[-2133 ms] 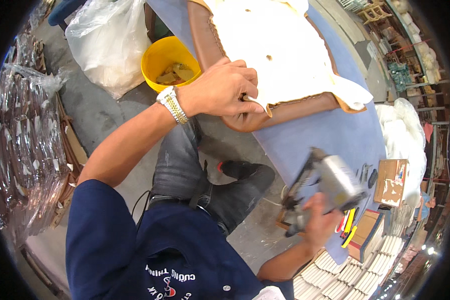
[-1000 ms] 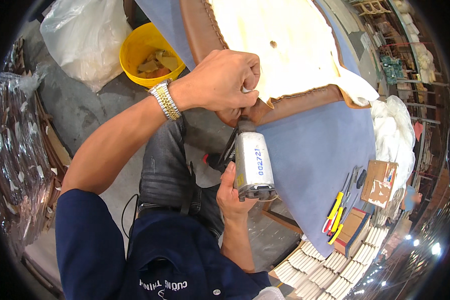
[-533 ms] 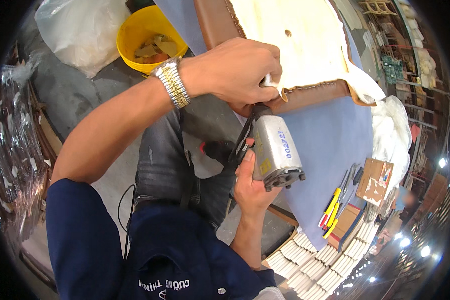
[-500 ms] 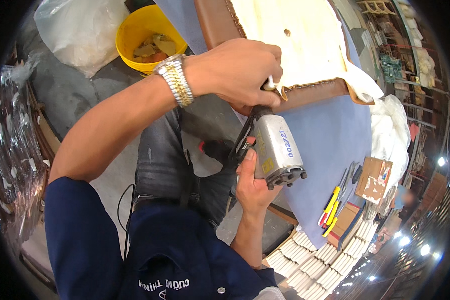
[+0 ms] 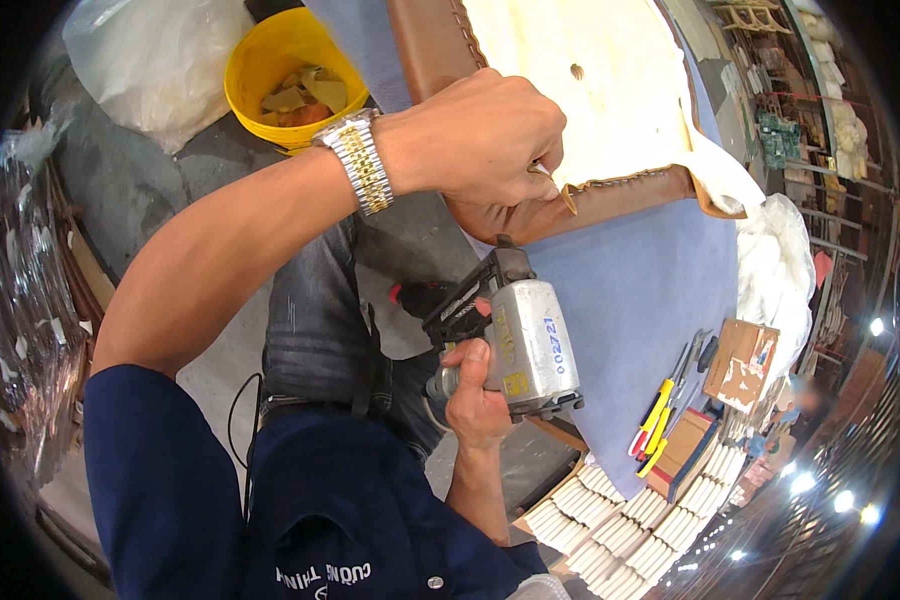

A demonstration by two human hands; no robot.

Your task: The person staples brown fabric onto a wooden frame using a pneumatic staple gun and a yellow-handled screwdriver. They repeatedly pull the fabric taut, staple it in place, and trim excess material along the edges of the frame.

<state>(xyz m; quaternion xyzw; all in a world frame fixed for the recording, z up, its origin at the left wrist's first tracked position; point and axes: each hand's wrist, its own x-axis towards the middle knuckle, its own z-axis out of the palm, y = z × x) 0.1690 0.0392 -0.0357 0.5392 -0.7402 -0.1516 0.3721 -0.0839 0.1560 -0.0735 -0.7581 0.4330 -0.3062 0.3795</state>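
Note:
My left hand (image 5: pixel 495 140), with a metal-banded watch (image 5: pixel 363 165) on its wrist, is closed at the near left corner of an upholstered panel. Its fingers pinch the brown leather cover (image 5: pixel 610 200) where it borders the cream padding (image 5: pixel 580 115). A small flap of leather sticks out beside the fingertips. My right hand (image 5: pixel 478 405) grips a grey and black pneumatic staple gun (image 5: pixel 535 345). The gun's nose points up toward the leather edge, just short of it. Several of my right fingers are hidden behind the tool.
The panel lies on a blue-grey covered table (image 5: pixel 640 270). Yellow-handled hand tools (image 5: pixel 660 415) rest at its right, near a cardboard box (image 5: pixel 742 365). Rows of staple strips (image 5: pixel 620 525) lie at lower right. A yellow bucket (image 5: pixel 290 130) with scraps stands on the floor beside a plastic bag (image 5: pixel 160 70).
My right hand has drawn the staple gun down and left, away from the leather edge and my left fingers. My left hand keeps its pinch at the corner with little movement.

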